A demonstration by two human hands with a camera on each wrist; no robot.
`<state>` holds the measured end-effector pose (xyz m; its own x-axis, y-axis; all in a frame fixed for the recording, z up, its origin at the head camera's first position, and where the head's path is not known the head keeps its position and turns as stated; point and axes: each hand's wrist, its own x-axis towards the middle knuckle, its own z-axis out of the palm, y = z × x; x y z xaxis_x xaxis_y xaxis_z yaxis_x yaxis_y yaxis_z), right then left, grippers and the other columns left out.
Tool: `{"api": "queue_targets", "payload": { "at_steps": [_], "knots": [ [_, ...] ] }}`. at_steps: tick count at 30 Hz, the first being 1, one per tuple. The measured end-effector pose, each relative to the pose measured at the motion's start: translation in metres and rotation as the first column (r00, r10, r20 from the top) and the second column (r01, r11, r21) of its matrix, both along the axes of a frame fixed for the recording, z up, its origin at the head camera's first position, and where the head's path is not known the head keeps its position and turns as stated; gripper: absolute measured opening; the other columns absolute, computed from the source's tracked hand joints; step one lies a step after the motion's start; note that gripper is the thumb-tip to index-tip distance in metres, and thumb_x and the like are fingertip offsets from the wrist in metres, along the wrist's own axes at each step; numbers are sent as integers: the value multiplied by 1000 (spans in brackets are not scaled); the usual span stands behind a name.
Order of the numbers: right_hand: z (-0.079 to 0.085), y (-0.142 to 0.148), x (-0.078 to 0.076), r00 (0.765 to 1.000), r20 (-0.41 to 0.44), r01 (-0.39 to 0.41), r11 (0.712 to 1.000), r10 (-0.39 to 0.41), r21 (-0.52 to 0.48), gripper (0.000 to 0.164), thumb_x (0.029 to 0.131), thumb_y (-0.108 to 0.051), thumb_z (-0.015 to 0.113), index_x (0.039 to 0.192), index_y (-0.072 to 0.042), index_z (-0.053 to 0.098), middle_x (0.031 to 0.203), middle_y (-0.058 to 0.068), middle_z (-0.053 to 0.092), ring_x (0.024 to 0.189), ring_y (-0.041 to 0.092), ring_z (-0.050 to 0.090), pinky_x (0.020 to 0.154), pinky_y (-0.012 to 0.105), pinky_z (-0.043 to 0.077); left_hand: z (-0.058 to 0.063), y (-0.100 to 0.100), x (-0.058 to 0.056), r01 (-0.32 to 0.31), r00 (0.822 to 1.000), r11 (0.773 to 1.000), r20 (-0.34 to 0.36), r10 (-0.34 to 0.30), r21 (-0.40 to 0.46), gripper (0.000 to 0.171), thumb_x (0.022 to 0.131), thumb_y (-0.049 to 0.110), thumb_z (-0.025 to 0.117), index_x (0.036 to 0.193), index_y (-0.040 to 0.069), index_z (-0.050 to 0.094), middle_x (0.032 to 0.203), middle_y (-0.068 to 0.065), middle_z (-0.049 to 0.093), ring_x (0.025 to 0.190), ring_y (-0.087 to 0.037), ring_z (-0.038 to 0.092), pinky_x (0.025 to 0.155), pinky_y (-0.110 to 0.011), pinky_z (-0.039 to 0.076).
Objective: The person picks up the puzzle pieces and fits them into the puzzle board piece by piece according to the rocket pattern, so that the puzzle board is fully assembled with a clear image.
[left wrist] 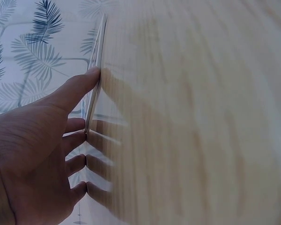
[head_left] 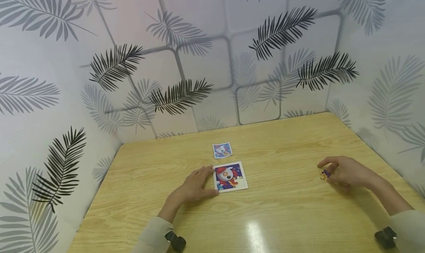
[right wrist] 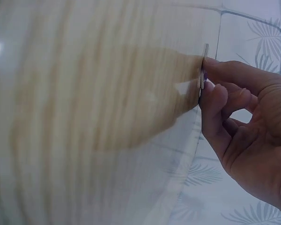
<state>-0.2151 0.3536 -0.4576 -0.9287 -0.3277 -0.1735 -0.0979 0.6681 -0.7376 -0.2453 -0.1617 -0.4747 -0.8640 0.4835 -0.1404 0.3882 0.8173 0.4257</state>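
A square puzzle board (head_left: 246,187) with a cartoon picture in purple, red and white lies on the table; pale gaps show at its lower right. My left hand (head_left: 196,184) touches its left side, thumb at the lower corner and index finger at the upper one. In the left wrist view the other fingers of the left hand (left wrist: 33,145) rest on the table. Off to the right, my right hand (head_left: 350,172) pinches a small purple and orange puzzle piece (head_left: 325,174) at the tabletop. The right wrist view shows the piece (right wrist: 203,79) edge-on, partly hidden by the fingers.
A small picture card (head_left: 222,150) with a similar cartoon lies just behind the board. The wood-grain table (head_left: 282,208) meets leaf-patterned walls (head_left: 212,61) at the back and sides. A dark strap device (head_left: 175,241) sits on each wrist.
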Motion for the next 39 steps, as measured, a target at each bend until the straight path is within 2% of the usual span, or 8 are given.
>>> {"api": "queue_targets", "payload": {
  "at_steps": [6,11,16,21,25,29,32,39],
  "knots": [
    [-2,-3,-2,998,-59,18,999,-15,51,47,80,-4,74,125,0,60,99,13,68,45,6,43,40,23,43,0,0,-1,-1,1000,1000,0,1,-1,83,89,57,66,156,20,33,167,-2,24,154,-34,18,122,-60,22],
    [-5,-3,-4,990,-141,-16,997,28,80,35,79,-2,74,113,-4,66,90,9,68,47,5,47,40,22,43,-1,-1,-1,-4,1000,1000,1,4,0,83,89,57,66,156,21,33,167,-2,24,154,-34,18,122,-60,22],
    [-4,-4,-3,990,-133,-37,998,44,53,34,81,1,71,114,-5,66,90,11,67,42,3,44,37,23,41,-2,-1,0,-7,1000,1000,0,7,4,83,89,57,67,156,21,33,167,-1,24,154,-34,19,122,-61,23],
    [-4,-6,-3,984,-175,-9,996,25,88,35,80,-1,73,114,-7,68,86,8,66,43,4,44,38,22,41,-3,-1,-1,-10,1000,1000,-5,10,0,84,89,58,66,156,21,33,167,-1,24,154,-34,19,122,-61,23],
    [-3,-7,-2,981,-195,12,998,1,69,29,84,-5,73,113,-11,70,87,7,66,43,3,42,37,21,40,-3,-1,-2,-9,1000,1000,-2,9,-3,84,89,58,66,156,21,32,167,-1,24,154,-34,18,122,-61,22],
    [-2,-7,-3,972,-232,-24,999,30,29,20,92,-12,69,112,-11,71,81,5,69,43,2,40,36,20,37,-2,-1,-2,-7,1000,1000,1,7,-7,84,89,58,66,157,22,31,167,-2,23,154,-34,18,122,-60,22],
    [-1,-7,-3,972,-227,-68,998,63,-13,19,96,-15,65,113,-9,71,78,5,70,42,1,40,35,22,39,-2,-1,-1,-6,1000,1000,-1,6,-7,84,89,58,66,157,22,31,167,-2,24,154,-34,18,122,-60,21],
    [-1,-12,-5,989,-111,-108,984,93,-139,26,99,-16,61,122,-4,66,96,16,73,41,3,39,35,26,42,0,-1,0,-6,1000,1000,0,6,5,84,89,57,66,157,20,32,167,-3,24,154,-34,18,122,-60,21]
  ]
}}
